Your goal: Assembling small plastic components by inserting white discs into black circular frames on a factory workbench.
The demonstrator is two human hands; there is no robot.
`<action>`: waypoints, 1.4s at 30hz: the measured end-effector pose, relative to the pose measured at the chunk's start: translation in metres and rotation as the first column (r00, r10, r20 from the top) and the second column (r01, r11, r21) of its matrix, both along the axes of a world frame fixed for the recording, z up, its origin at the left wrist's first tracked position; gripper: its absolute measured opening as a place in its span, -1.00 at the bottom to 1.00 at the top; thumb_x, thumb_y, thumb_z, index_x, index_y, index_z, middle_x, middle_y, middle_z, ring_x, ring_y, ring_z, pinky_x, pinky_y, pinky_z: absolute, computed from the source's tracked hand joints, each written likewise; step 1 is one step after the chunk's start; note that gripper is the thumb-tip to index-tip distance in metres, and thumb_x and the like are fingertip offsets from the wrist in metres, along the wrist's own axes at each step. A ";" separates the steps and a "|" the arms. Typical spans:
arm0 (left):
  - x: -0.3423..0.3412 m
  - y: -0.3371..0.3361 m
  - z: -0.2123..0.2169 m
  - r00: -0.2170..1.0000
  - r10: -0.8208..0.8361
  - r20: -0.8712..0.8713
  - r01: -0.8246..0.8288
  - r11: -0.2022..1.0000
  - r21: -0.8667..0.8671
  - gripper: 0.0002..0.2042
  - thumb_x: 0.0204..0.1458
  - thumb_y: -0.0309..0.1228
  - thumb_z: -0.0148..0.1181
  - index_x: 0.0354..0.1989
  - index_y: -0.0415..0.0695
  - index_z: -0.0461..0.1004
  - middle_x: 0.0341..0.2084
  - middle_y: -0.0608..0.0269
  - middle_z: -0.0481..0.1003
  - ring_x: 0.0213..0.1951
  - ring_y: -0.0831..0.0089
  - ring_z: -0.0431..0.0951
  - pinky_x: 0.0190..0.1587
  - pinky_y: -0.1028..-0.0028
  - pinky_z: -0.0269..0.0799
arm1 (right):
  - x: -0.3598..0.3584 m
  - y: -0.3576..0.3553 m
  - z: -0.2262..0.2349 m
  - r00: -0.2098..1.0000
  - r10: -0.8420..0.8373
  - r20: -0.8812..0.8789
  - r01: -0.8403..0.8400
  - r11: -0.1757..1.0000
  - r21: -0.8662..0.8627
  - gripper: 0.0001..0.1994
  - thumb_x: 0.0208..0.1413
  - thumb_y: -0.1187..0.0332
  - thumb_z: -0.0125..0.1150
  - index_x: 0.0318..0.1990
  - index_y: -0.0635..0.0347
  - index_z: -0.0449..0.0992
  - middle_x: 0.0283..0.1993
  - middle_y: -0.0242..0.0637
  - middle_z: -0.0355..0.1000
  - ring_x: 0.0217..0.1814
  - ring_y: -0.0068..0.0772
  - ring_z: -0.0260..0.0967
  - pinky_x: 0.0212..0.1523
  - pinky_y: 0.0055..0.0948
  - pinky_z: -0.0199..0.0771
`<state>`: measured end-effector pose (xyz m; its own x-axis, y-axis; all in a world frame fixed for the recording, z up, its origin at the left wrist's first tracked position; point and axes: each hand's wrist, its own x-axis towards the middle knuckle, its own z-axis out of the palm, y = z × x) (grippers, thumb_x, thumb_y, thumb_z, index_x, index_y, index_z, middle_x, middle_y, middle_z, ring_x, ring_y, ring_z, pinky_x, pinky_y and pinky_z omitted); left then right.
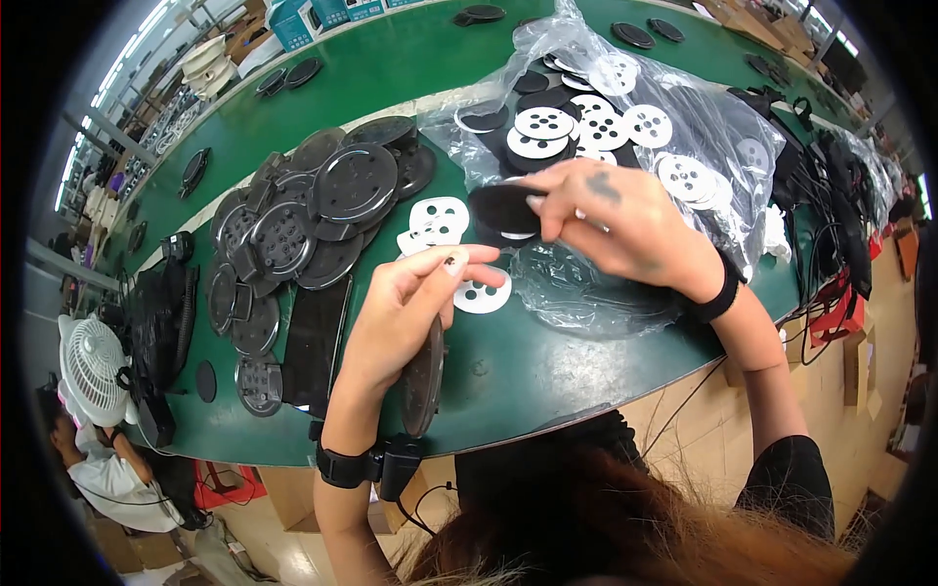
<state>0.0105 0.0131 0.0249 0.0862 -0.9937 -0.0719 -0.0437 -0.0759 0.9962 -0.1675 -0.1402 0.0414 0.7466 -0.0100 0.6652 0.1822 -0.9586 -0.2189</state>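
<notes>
Now the left hand (405, 308) grips a dark round plate (423, 376) on edge, fingers curled over its upper rim, the plate hanging down toward the near edge of the green tabletop (547, 361); the right hand (611, 220) pinches a black foam disc (503, 208) between thumb and fingertips, just above and beside the left hand's fingertips; both are held over the middle of the tabletop. Under the hands lie white backing papers with round holes (437, 221), one more (483, 296) touching the edge of a clear plastic bag (674, 127); the bag spreads toward the far right corner and holds many black discs on white backings (544, 124). Toward the left edge sits a heap of dark round plates (293, 230), overlapping one another; a flat black sheet (315, 342) lies just beside the heap, nearer the front edge. A white fan (91, 366) stands off the left end; black cables (845, 225) pile along the right edge.
</notes>
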 end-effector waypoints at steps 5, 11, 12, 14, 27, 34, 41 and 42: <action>-0.003 0.003 -0.004 0.998 0.028 -0.049 -0.029 0.999 -0.014 -0.77 0.11 -0.36 -0.01 -0.27 -0.28 0.48 -0.58 0.43 0.42 -0.61 0.77 0.20 -0.58 0.70 0.07 | 0.005 0.017 -0.010 0.988 0.154 -0.006 -0.151 0.955 -0.255 -0.90 -0.17 0.48 0.17 -0.42 0.19 0.42 -0.11 -0.13 0.45 -0.11 -0.20 0.44 -0.13 -0.30 0.47; 0.001 0.003 -0.006 0.987 0.135 -0.084 -0.133 0.991 0.031 -0.87 0.05 -0.48 0.05 -0.36 -0.29 0.46 -0.65 0.49 0.33 -0.60 0.79 0.19 -0.57 0.70 0.05 | 0.004 0.014 -0.001 0.983 0.171 -0.063 -0.169 0.985 0.036 -0.86 -0.10 0.46 0.14 -0.32 0.19 0.41 -0.13 -0.14 0.43 -0.07 -0.18 0.39 -0.10 -0.29 0.40; 0.002 0.003 -0.006 0.989 0.138 -0.062 -0.135 0.990 0.043 -0.87 0.05 -0.48 0.04 -0.36 -0.30 0.46 -0.64 0.49 0.33 -0.60 0.80 0.19 -0.57 0.70 0.05 | 0.004 0.014 0.000 0.993 0.112 -0.046 -0.104 0.984 0.142 -0.85 -0.07 0.45 0.12 -0.29 0.20 0.41 -0.14 -0.16 0.43 -0.09 -0.17 0.38 -0.10 -0.29 0.39; -0.001 0.003 -0.005 0.990 0.124 -0.067 -0.122 0.992 0.021 -0.87 0.05 -0.48 0.04 -0.36 -0.30 0.46 -0.65 0.49 0.33 -0.60 0.80 0.19 -0.57 0.69 0.04 | 0.008 0.014 -0.001 0.997 -0.074 0.028 0.069 0.984 0.162 -0.79 -0.01 0.44 0.12 -0.19 0.25 0.38 -0.18 -0.18 0.40 -0.19 -0.20 0.40 -0.17 -0.38 0.40; -0.003 0.009 -0.004 0.997 -0.071 -0.026 0.069 0.995 -0.073 -0.82 0.10 -0.48 0.01 -0.25 -0.35 0.46 -0.68 0.48 0.29 -0.62 0.77 0.19 -0.59 0.68 0.07 | 0.006 0.022 0.003 0.997 -0.082 0.001 0.080 0.972 0.220 -0.79 -0.04 0.38 0.22 -0.25 0.24 0.45 -0.31 -0.26 0.36 -0.29 -0.28 0.35 -0.25 -0.39 0.34; -0.003 0.010 -0.003 0.997 -0.082 -0.015 0.080 0.993 -0.084 -0.80 0.13 -0.44 -0.03 -0.25 -0.31 0.47 -0.72 0.37 0.34 -0.66 0.71 0.28 -0.61 0.66 0.14 | 0.005 0.036 -0.005 0.994 -0.103 0.031 0.102 0.994 0.047 -0.81 -0.11 0.34 0.26 -0.32 0.15 0.44 -0.24 -0.33 0.35 -0.21 -0.28 0.31 -0.19 -0.35 0.28; -0.011 0.008 -0.006 0.994 -0.021 0.109 0.038 0.986 -0.161 -0.69 0.15 -0.36 -0.16 -0.59 -0.24 0.36 -0.79 0.27 0.36 -0.76 0.68 0.24 -0.70 0.67 0.06 | 0.004 0.036 -0.006 0.997 -0.073 0.019 0.072 0.994 0.080 -0.82 -0.10 0.37 0.24 -0.33 0.21 0.45 -0.20 -0.25 0.41 -0.19 -0.23 0.40 -0.14 -0.36 0.37; -0.012 0.008 -0.006 0.993 -0.022 0.118 0.042 0.984 -0.172 -0.69 0.15 -0.36 -0.17 -0.59 -0.24 0.36 -0.79 0.27 0.36 -0.76 0.68 0.24 -0.70 0.66 0.07 | 0.003 0.037 -0.005 0.997 -0.076 0.013 0.074 0.994 0.082 -0.82 -0.09 0.37 0.24 -0.33 0.22 0.45 -0.20 -0.23 0.43 -0.20 -0.23 0.41 -0.13 -0.35 0.37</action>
